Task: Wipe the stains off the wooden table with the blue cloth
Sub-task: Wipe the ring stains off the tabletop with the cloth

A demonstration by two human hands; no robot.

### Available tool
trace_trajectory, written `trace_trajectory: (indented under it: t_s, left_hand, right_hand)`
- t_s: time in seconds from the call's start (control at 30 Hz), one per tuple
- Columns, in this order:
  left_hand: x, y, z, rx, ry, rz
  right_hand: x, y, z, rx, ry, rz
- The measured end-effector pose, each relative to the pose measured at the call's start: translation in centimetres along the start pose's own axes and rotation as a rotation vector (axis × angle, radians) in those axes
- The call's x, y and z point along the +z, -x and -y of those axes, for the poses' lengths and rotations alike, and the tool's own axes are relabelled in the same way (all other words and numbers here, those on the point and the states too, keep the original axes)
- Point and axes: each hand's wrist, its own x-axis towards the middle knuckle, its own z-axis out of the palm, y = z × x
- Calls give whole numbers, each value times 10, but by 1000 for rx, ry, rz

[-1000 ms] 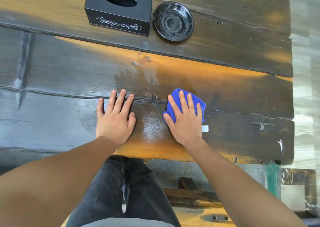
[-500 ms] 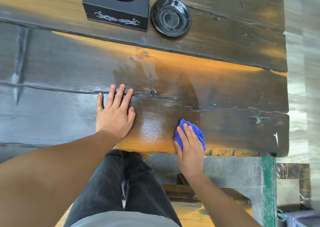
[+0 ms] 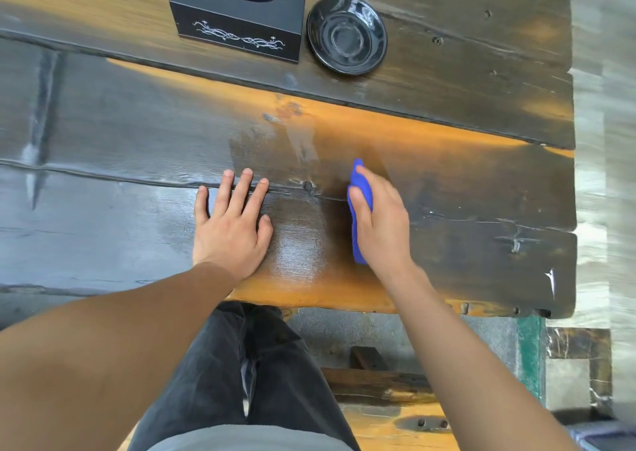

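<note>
The wooden table [image 3: 464, 189] is dark planks with orange patches, and a wet, shiny streak [image 3: 296, 244] lies between my hands. My right hand [image 3: 382, 220] presses the blue cloth [image 3: 361, 192] onto the middle plank; only the cloth's left edge shows from under the palm and fingers. Flat on the wood to the left rests my left hand [image 3: 230, 227], fingers spread, holding nothing. A pale smear [image 3: 303, 144] marks the wood just beyond the cloth.
A black tissue box [image 3: 237, 17] and a black saucer [image 3: 347, 34] stand on the far plank. The table's right end [image 3: 573, 209] drops to a pale floor. My dark-trousered legs and a wooden bench [image 3: 389, 412] lie below the near edge.
My right hand has slid the cloth from the near edge back up onto the middle plank and turned more edge-on. My left hand has stayed flat in place.
</note>
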Motion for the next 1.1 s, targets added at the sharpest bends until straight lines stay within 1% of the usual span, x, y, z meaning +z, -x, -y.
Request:
trace_trajectory:
  t_s: [0.1, 0.17, 0.3, 0.4, 0.47, 0.83, 1.03, 1.1]
  left_hand:
    - [-1, 0, 0, -4, -2, 9]
    - [-2, 0, -1, -7, 2, 18]
    - [-5, 0, -2, -14, 7, 22]
    - [-6, 1, -2, -16, 6, 27]
    - [-6, 1, -2, -14, 5, 34]
    - [-6, 1, -2, -14, -17, 41]
    - [-12, 0, -3, -21, -9, 64]
    - [-15, -1, -1, -18, 19, 65]
  right_hand:
    - [13, -58, 4, -93, 163, 4]
    - [27, -78, 3, -104, 293, 38]
    - [51, -74, -6, -103, 503, 92]
    - [54, -62, -17, -109, 581, 41]
    - [50, -57, -30, -72, 618, 13]
    - [-8, -17, -117, 279, 595, -114]
    - [-21, -12, -121, 319, 565, -67]
    - [-23, -16, -110, 328, 526, -99]
